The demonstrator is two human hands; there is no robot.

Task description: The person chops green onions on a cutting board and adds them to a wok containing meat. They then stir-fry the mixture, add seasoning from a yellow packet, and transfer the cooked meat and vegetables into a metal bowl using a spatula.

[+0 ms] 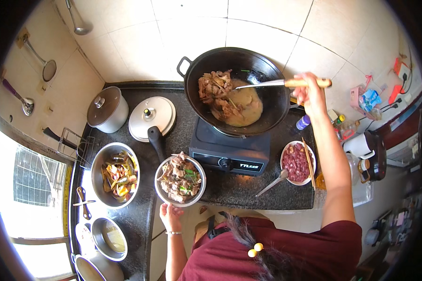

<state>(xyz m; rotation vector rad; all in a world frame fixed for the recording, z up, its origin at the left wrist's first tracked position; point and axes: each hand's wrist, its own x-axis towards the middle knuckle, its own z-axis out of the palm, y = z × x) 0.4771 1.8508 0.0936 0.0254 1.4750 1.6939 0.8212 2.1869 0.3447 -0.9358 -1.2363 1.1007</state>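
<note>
My right hand (310, 92) grips the wooden handle of a spatula (267, 83), whose metal end reaches down into a black wok (272, 102). Cooked meat pieces (214, 86) are heaped at the wok's left, beside a cloudy brown broth (249, 105). Beneath the wok is a black tabletop stove (211, 144) with a front knob. My left hand (171, 213) holds the near rim of a steel bowl (204, 184), which contains meat chunks and green scallion pieces (191, 175).
Right of the stove, a white bowl (313, 158) holds raw red meat, with chopsticks (308, 163) across it and a spoon (272, 182) beside it. To the left are a steel basin of food scraps (93, 175), a lidded pot (109, 112) and a pressure cooker lid (137, 121) with a black handle.
</note>
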